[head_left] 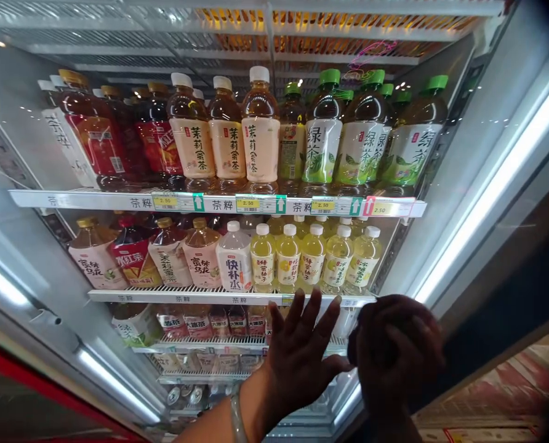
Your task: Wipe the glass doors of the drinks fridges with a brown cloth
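Note:
My left hand (302, 354), a bracelet (237, 415) round its wrist, is spread with fingers apart in front of a lit drinks cooler. Its fingertips overlap the second shelf's front edge; I cannot tell whether they touch the glass. Just to its right, my right hand (406, 351) is in shadow with its fingers curled round something dark that I cannot make out. Behind the hands stand small yellow drink bottles (288, 261) with white caps. Above them are green-capped tea bottles (323, 132) and white-capped tea bottles (261, 144).
Red-labelled bottles (96, 138) fill the upper left. A price-tag shelf edge (219, 203) runs across the cooler. Larger bottles (131, 255) stand on the shelf below, with more shelves beneath. Bright light strips (482, 203) line the sides, and a red frame edge (34, 384) is at lower left.

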Available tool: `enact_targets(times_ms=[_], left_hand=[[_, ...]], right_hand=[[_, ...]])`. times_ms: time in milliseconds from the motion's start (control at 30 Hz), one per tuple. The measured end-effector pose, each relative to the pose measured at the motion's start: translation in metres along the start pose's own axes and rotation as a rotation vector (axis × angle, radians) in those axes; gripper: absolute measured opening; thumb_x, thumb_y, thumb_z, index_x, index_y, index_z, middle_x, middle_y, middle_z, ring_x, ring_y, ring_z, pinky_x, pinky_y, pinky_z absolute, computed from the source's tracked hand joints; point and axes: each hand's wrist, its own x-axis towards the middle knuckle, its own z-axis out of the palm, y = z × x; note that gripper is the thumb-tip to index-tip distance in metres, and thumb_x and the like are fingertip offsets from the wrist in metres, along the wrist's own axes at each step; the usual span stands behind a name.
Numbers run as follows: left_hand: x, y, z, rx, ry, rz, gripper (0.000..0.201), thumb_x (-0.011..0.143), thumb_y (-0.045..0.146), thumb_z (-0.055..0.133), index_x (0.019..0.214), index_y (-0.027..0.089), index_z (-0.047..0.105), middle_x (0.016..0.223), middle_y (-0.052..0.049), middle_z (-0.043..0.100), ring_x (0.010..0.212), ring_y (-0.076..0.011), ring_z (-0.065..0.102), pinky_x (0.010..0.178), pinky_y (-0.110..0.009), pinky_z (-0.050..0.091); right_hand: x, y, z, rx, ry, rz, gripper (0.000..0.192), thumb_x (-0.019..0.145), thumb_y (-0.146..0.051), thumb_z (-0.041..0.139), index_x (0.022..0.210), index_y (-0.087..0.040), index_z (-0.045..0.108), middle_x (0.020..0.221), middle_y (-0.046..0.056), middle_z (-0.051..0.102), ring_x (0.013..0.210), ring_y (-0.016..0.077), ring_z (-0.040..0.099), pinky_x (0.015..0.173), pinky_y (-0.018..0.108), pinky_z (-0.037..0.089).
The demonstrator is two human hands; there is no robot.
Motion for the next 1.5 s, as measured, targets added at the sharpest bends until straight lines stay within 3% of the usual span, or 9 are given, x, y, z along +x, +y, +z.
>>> enact_targets(times_ms=[133, 367, 467, 600, 733, 867, 1100, 1300, 1500], left_hand=[[-0.001, -0.002, -0.003, 0.026, -0.020, 0.031, 0.074, 0.107, 0.057, 0.039, 0.166, 0.013, 0.027, 0.175, -0.011, 0.021, 0.166, -0.0284, 0.004, 0.133, -0.054, -0.011], [-0.010, -0.017, -0.015, 0.091, 0.000, -0.017, 0.074, 0.107, 0.059, 0.032, 0.167, 0.015, 0.025, 0.175, -0.010, 0.020, 0.166, -0.0270, 0.003, 0.134, -0.055, -0.010], [-0.014, -0.021, -0.016, 0.064, 0.011, 0.003, 0.071, 0.108, 0.057, 0.033, 0.165, 0.013, 0.029, 0.174, -0.012, 0.020, 0.166, -0.0286, 0.004, 0.133, -0.057, -0.012], [-0.015, -0.024, -0.018, 0.061, 0.010, 0.014, 0.070, 0.109, 0.052, 0.031, 0.165, 0.010, 0.028, 0.173, -0.014, 0.025, 0.165, -0.0297, 0.007, 0.133, -0.057, -0.011], [-0.017, -0.032, -0.028, 0.092, 0.020, -0.004, 0.072, 0.109, 0.056, 0.028, 0.165, 0.011, 0.026, 0.173, -0.013, 0.025, 0.166, -0.0280, 0.004, 0.132, -0.059, -0.013], [-0.026, -0.044, -0.038, 0.120, 0.009, -0.032, 0.072, 0.109, 0.055, 0.028, 0.165, 0.010, 0.027, 0.173, -0.014, 0.020, 0.166, -0.0289, 0.003, 0.132, -0.058, -0.012], [-0.038, -0.066, -0.060, 0.122, 0.002, -0.042, 0.069, 0.110, 0.050, 0.031, 0.166, 0.010, 0.024, 0.173, -0.015, 0.022, 0.165, -0.0292, 0.005, 0.132, -0.058, -0.011], [-0.049, -0.097, -0.084, 0.163, -0.011, -0.081, 0.077, 0.107, 0.054, 0.041, 0.167, 0.011, 0.019, 0.173, -0.017, 0.022, 0.165, -0.0305, 0.003, 0.131, -0.060, -0.011], [-0.067, -0.123, -0.102, 0.104, -0.025, -0.073, 0.067, 0.110, 0.048, 0.027, 0.167, 0.013, 0.021, 0.175, -0.013, 0.018, 0.165, -0.0285, 0.004, 0.133, -0.055, -0.011]], right_hand=[[-0.002, -0.035, 0.013, 0.159, -0.065, -0.106, 0.001, 0.091, -0.026, 0.075, 0.090, -0.026, 0.074, 0.113, 0.004, 0.066, 0.122, 0.0285, 0.066, 0.109, 0.053, 0.055], [0.021, -0.001, 0.004, 0.024, -0.028, -0.007, 0.041, 0.067, -0.027, 0.095, 0.098, -0.020, 0.070, 0.112, 0.009, 0.069, 0.102, 0.0269, 0.070, 0.095, 0.051, 0.057], [0.003, -0.028, 0.004, 0.098, -0.080, 0.010, 0.035, 0.073, -0.028, 0.092, 0.099, -0.022, 0.070, 0.110, 0.006, 0.068, 0.100, 0.0254, 0.071, 0.094, 0.051, 0.058], [-0.001, -0.073, 0.017, 0.239, -0.137, -0.023, 0.012, 0.095, -0.036, 0.072, 0.094, -0.024, 0.073, 0.113, 0.005, 0.063, 0.118, 0.0272, 0.066, 0.108, 0.056, 0.053], [0.014, -0.062, 0.021, 0.168, -0.095, -0.093, 0.018, 0.082, -0.026, 0.087, 0.092, -0.023, 0.072, 0.115, 0.004, 0.063, 0.118, 0.0269, 0.067, 0.113, 0.058, 0.050], [0.000, -0.054, 0.016, 0.126, -0.083, -0.085, 0.035, 0.068, -0.018, 0.095, 0.093, -0.019, 0.071, 0.120, 0.006, 0.062, 0.114, 0.0286, 0.068, 0.111, 0.060, 0.051], [-0.016, -0.121, 0.038, 0.304, -0.215, -0.091, 0.009, 0.092, -0.031, 0.077, 0.100, -0.027, 0.077, 0.115, 0.006, 0.066, 0.135, 0.0311, 0.056, 0.118, 0.057, 0.047], [-0.010, -0.125, 0.047, 0.207, -0.101, -0.055, 0.026, 0.074, -0.018, 0.091, 0.093, -0.024, 0.074, 0.120, 0.004, 0.063, 0.124, 0.0292, 0.064, 0.113, 0.056, 0.051], [-0.040, -0.190, 0.063, 0.283, -0.225, -0.076, 0.012, 0.089, -0.025, 0.079, 0.101, -0.028, 0.077, 0.111, 0.004, 0.067, 0.132, 0.0276, 0.058, 0.116, 0.052, 0.051]])
